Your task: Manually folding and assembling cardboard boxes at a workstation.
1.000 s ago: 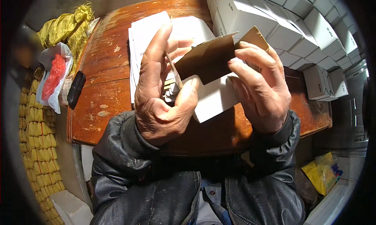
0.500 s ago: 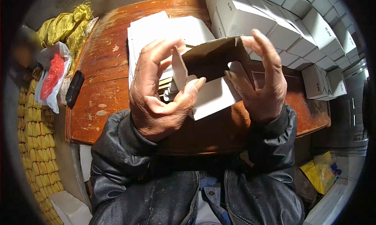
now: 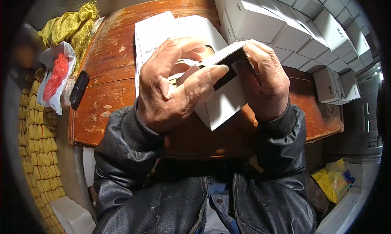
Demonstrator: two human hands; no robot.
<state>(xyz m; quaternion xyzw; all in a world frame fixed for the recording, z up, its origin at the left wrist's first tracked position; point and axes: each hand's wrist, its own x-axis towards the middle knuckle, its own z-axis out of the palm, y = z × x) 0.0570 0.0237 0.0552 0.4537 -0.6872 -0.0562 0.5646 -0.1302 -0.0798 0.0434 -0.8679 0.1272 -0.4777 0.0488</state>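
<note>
Toward the near edge of the desk (image 3: 104, 97), a white carton (image 3: 226, 105) is now gripped at its upper flaps by left hand (image 3: 173, 85) and right hand (image 3: 269, 81); white boxes (image 3: 260, 24) are stacked at the far-right corner.

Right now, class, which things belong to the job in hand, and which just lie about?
Likely job things:
- white cardboard box between the left hand and right hand
- flat white cardboard sheets
- stacked white rectangular boxes

Apparently lying about:
- black oblong case
- crumpled yellow sack
- red plastic bundle
</note>
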